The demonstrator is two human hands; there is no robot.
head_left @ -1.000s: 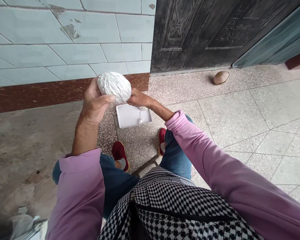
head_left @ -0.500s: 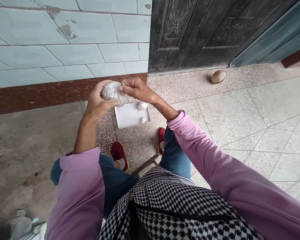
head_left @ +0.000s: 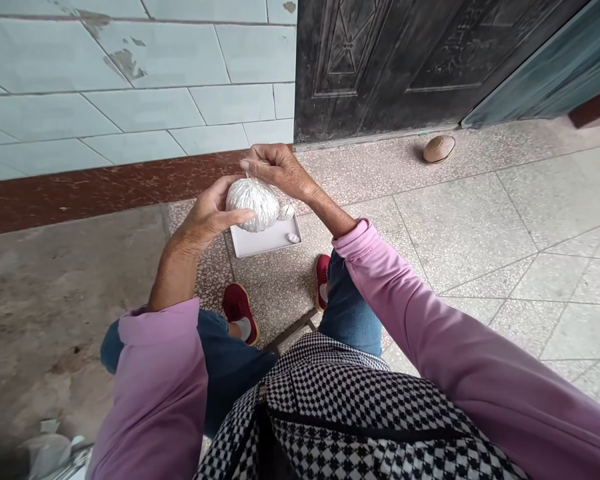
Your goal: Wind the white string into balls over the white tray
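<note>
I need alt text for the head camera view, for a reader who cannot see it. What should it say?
Seen from above, a person holds a white bundle in the left hand while the right hand pinches its top. A white tray lies on the floor beneath the hands, near a dark door.

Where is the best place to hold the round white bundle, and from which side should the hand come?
Grip the white bundle by the narrow neck at its top, from above, as the right hand pinches it there. Its body is round and bulging, with no edge to catch; the left hand cups its left side.
</note>
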